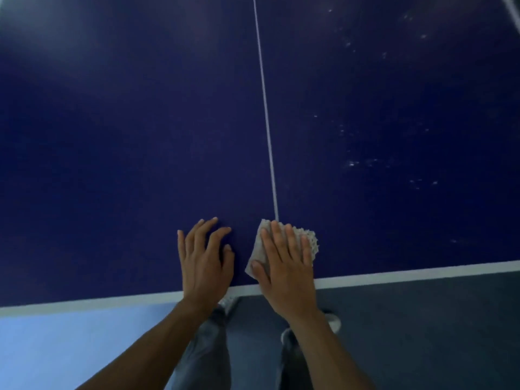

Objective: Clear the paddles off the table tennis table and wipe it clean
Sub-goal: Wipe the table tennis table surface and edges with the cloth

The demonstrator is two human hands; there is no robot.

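I see the table tennis table (112,136) with a dark blue top, a white stripe (422,273) along its near edge and a thin white centre line (266,122) running away from that edge. Pale specks (351,164) dot the right half. A folded, pale grey textured cloth (309,239) lies flat at the centre line's near end, just inside the near edge, pressed under my right hand (284,266), fingers straight.
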